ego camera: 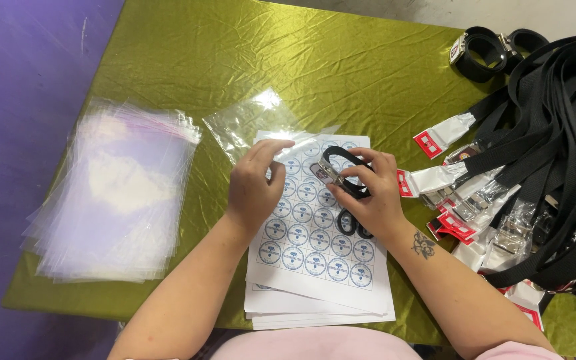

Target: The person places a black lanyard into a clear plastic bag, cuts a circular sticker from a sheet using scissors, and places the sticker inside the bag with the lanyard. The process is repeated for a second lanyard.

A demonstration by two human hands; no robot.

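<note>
Sticker sheets: stack of white sheets point(315, 267) printed with rows of round blue-and-white labels, lying nearest the person on the green-clothed worktop point(341, 67).
Right hand: right hand point(371, 197) closed around a coiled black belt point(345, 172) with a small metal buckle, held just above the top sheet.
Left hand: left hand point(255, 183) with fingers curled, thumb and forefinger pinching the edge of a clear plastic bag point(255, 123), right beside the belt.
Handling: belt looks like light, limp webbing apt to uncoil; the buckle is its only stiff part, so gripping across the coil seems soundest. Bag looks thin and slippery, best taken at its mouth.
Left side: fanned pile of clear bags point(115, 193), well apart from both hands.
Right side: heap of black belts point(541, 153), several with buckles in silvery wrappers with red tags.
Far corner: two rolled belts point(495, 50) at the worktop's edge.
</note>
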